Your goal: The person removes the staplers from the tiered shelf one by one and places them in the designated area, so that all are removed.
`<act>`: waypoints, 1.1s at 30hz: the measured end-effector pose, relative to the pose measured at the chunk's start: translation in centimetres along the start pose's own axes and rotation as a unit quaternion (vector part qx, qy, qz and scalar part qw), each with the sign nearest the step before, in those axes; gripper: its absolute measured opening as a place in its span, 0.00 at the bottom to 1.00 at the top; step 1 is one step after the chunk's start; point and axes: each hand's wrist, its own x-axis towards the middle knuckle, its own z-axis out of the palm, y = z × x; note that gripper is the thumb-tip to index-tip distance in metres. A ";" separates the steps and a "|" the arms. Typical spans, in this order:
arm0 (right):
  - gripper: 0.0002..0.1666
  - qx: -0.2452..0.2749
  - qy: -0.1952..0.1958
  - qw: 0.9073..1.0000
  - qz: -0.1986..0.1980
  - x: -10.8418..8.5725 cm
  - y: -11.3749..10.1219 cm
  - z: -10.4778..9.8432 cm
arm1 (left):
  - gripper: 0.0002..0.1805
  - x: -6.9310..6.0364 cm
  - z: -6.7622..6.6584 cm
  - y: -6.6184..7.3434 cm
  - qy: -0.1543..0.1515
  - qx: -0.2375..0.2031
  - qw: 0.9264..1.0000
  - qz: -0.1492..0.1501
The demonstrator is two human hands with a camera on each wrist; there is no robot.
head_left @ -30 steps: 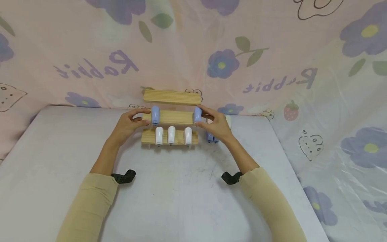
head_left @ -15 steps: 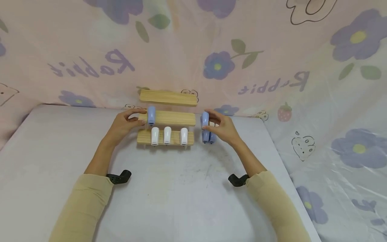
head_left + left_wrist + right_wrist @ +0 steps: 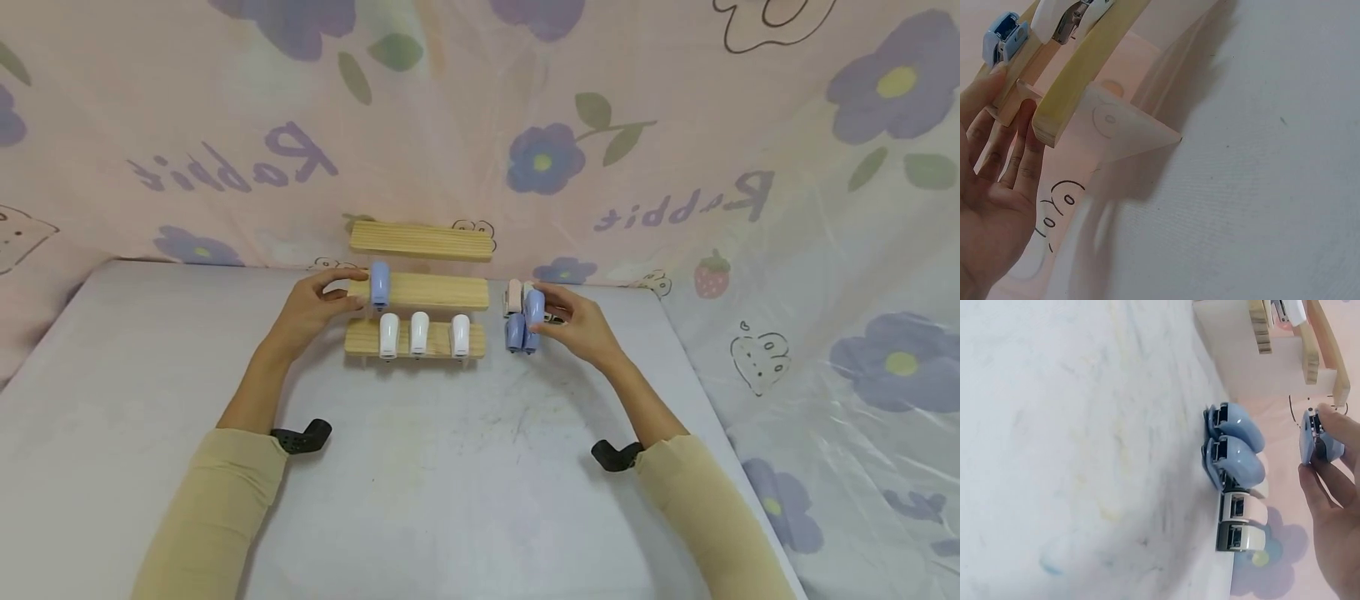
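Observation:
A three-tier wooden rack (image 3: 438, 292) stands at the far side of the table. One blue mini stapler (image 3: 379, 285) sits near the left end of its middle board; three white mini staplers (image 3: 419, 333) stand on the lowest. My left hand (image 3: 309, 308) grips the middle board's left end, thumb beside that blue stapler (image 3: 1005, 39) and fingers beneath. Right of the rack, my right hand (image 3: 588, 329) pinches another blue stapler (image 3: 1307, 439) between thumb and fingers. In the right wrist view, it is held apart from two blue staplers (image 3: 1244, 464) on the table.
Pale pink and whitish staplers (image 3: 1246, 508) stand behind the blue pair on the table, partly hidden by my right hand in the head view. A flower-printed curtain (image 3: 420, 150) hangs close behind the rack. The white tabletop (image 3: 450, 483) stretches out in front.
My right hand has taken the blue stapler off the middle board's right end and carried it rightward, over the staplers beside the rack. My left hand has kept its place.

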 end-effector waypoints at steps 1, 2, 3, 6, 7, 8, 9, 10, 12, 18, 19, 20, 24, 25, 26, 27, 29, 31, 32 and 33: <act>0.41 -0.004 0.002 1.000 -0.002 -0.1 0.1 -0.1 | 0.25 0.0 0.0 0.0 0.000 0.000 1.000 -0.001; 0.41 -0.004 0.003 1.000 -0.003 -0.3 0.3 -0.1 | 0.25 0.0 0.0 0.0 0.000 -0.002 1.000 -0.002; 0.41 -0.002 0.005 1.000 -0.003 -0.4 0.4 -0.2 | 0.25 0.0 0.0 0.0 0.001 -0.005 1.000 -0.004; 0.41 -0.003 0.006 1.000 0.002 -0.7 0.7 -0.4 | 0.25 -0.2 0.1 0.5 -0.002 -0.014 1.000 -0.003; 0.41 -0.001 0.008 1.000 0.004 -0.8 0.8 -0.5 | 0.24 -0.4 0.2 0.7 -0.004 -0.017 1.000 -0.002; 0.41 -0.002 0.010 1.000 0.008 -0.9 0.9 -0.5 | 0.24 -0.5 0.2 1.0 -0.006 -0.019 1.000 -0.002; 0.41 -0.004 0.012 1.000 0.011 -1.0 1.0 -0.6 | 0.24 -0.6 0.3 1.2 -0.008 -0.020 1.000 -0.003; 0.41 -0.008 0.013 1.000 0.014 -1.2 1.2 -0.7 | 0.24 -0.7 0.4 1.5 -0.009 -0.019 1.000 -0.003; 0.40 -0.012 0.015 1.000 0.017 -1.4 1.4 -0.8 | 0.24 -0.8 0.5 1.8 -0.013 -0.024 1.000 -0.001; 0.39 -0.008 0.021 0.999 0.029 -1.7 2.2 -0.9 | 0.24 0.0 0.1 0.2 -0.004 -0.022 1.000 0.001; 0.39 -0.007 0.022 0.999 0.032 -1.8 2.3 -0.9 | 0.24 0.0 0.1 0.0 -0.002 -0.019 1.000 0.001; 0.39 -0.007 0.023 0.999 0.034 -1.8 2.5 -0.9 | 0.24 0.1 0.1 -0.1 -0.001 -0.016 1.000 0.001; 0.39 -0.024 0.021 0.999 0.037 -2.0 2.9 -0.9 | 0.24 0.1 0.1 -0.2 0.003 -0.015 1.000 0.000; 0.40 -0.029 0.022 0.999 0.036 -2.1 3.0 -0.9 | 0.24 0.1 0.1 -0.2 0.003 -0.016 1.000 0.000; 0.40 -0.031 0.022 0.999 0.037 -2.1 3.0 -0.9 | 0.24 0.1 0.1 -0.2 0.003 -0.017 1.000 0.000; 0.40 -0.033 0.022 0.999 0.037 -2.2 3.1 -0.9 | 0.24 0.1 0.1 -0.1 0.003 -0.018 1.000 0.000; 0.40 -0.031 0.023 0.998 0.039 -2.2 3.2 -0.8 | 0.24 0.1 0.2 -0.1 0.004 -0.019 1.000 0.001; 0.39 -0.029 0.023 0.998 0.045 -2.2 3.3 -0.8 | 0.23 0.0 0.2 -0.1 0.005 -0.017 1.000 0.001; 0.39 -0.026 0.022 0.998 0.049 -2.2 3.4 -0.8 | 0.23 0.0 0.2 0.0 0.005 -0.017 1.000 0.001; 0.39 -0.025 0.020 0.998 0.053 -2.2 3.5 -0.7 | 0.23 0.0 0.2 0.0 0.006 -0.016 1.000 0.001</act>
